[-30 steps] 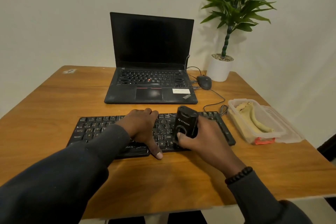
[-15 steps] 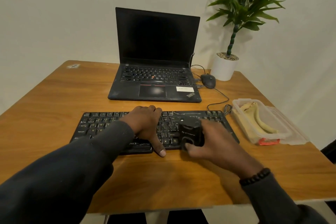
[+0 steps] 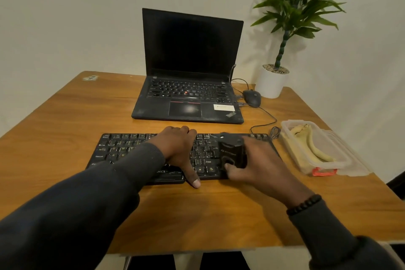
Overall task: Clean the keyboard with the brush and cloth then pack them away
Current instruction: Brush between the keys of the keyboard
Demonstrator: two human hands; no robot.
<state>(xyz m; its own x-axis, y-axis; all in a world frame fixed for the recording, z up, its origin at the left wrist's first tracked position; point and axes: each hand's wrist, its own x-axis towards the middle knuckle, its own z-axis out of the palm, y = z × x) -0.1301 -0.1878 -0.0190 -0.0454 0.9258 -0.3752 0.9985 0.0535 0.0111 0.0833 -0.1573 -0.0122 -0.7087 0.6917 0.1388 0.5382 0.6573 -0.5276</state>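
Your left hand lies flat on the middle of the keyboard, fingers straight, thumb reaching past its lower edge onto the table. Your right hand grips the black brush, held down on the keys at centre right; it hides the keyboard's right end. At right, the clear container holds the yellow cloth. Above: open laptop, mouse with cable, potted plant at upper right.
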